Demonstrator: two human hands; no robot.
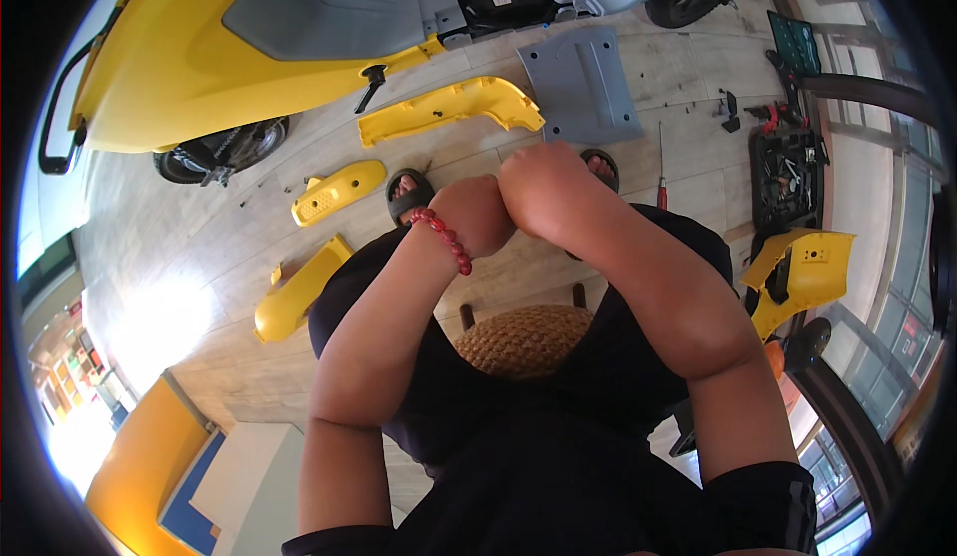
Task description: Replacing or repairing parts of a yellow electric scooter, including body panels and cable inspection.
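Note:
My left hand (477,215), with a red bead bracelet (443,241) on its wrist, meets my right hand (539,183) above my knees. Both wrists are bent and the hands look rounded. From above, the backs of the hands hide the fingers and anything between them. Beyond them on the floor lie a long yellow body panel (439,110) and a grey panel (584,85) with holes at its corners. Neither hand touches these panels. Farther off stands a yellow and grey scooter (189,67), its middle uncovered with dark parts inside.
Two more yellow panels (339,193) (299,292) lie to the left. Rightward are a screwdriver (662,193), a black tool case (788,179), a red power tool (776,115) and a yellow shell (803,269). Small dark fasteners dot the floor. A woven stool (523,341) is beneath me.

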